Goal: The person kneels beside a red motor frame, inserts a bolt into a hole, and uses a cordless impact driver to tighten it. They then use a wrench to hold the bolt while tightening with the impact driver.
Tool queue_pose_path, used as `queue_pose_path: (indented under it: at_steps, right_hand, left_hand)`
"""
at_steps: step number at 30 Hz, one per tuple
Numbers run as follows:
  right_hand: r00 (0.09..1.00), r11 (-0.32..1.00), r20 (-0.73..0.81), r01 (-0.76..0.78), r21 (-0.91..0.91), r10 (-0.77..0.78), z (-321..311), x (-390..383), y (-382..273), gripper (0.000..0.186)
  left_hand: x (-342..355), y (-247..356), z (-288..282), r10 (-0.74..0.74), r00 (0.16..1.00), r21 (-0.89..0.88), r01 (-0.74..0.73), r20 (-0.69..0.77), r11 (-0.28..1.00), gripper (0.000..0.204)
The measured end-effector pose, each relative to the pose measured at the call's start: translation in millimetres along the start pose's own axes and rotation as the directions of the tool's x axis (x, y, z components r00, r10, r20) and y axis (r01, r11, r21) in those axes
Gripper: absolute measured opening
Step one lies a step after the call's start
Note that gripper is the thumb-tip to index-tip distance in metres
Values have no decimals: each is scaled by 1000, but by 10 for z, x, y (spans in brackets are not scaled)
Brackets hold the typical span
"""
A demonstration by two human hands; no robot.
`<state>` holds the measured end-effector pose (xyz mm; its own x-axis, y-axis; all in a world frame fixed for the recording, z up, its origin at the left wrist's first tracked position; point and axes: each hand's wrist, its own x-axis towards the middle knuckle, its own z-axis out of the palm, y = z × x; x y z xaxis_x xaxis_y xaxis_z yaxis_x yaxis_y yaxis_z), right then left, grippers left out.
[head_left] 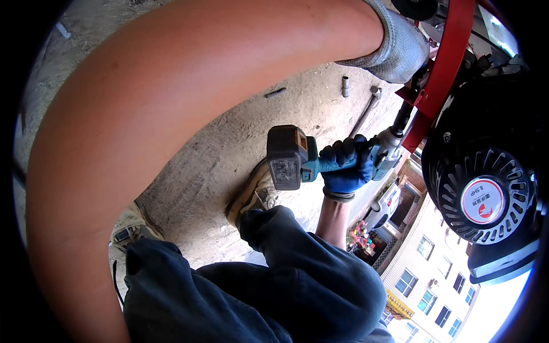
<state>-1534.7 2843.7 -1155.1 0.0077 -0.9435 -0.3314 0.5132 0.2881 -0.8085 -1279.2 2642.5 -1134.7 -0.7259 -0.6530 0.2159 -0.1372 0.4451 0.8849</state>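
Observation:
My left hand point(400, 54), in a grey knitted glove, reaches to a red metal frame point(446, 63) at the upper right; its fingers are mostly hidden there. My right hand point(347, 163), in a blue and black glove, is closed round the handle of a teal cordless impact wrench point(382, 154) with a black battery point(283, 163). The wrench's long dark socket point(403, 117) points up against the red frame, just below my left hand. A black engine point(463, 114) with a slotted round cover sits beside the frame on the right.
A short metal socket point(345, 86), a long-handled bar point(366, 111) and a small dark rod point(275, 92) lie on the dusty concrete ground point(200, 160). My bent knees and shoes are below. Behind the engine are a parked white car point(382, 208) and a pale building point(434, 274).

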Motion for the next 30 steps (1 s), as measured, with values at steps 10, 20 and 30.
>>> queue_pose_path:
  at_steps: [10, 20, 30]
  right_hand:
    - [993, 992, 115, -53, 114, 40, -70, 17, 11, 30]
    - [999, 999, 47, 17, -36, -15, -17, -38, -62, 27]
    - [993, 994, 119, -19, 106, 6, -26, 22, -67, 30]
  left_hand:
    - [-2, 11, 82, 22, 1000, 79, -22, 1, 997, 22]
    - [67, -43, 60, 42, 999, 86, -42, 8, 995, 22]
    - [86, -48, 56, 59, 998, 94, -60, 9, 994, 23]
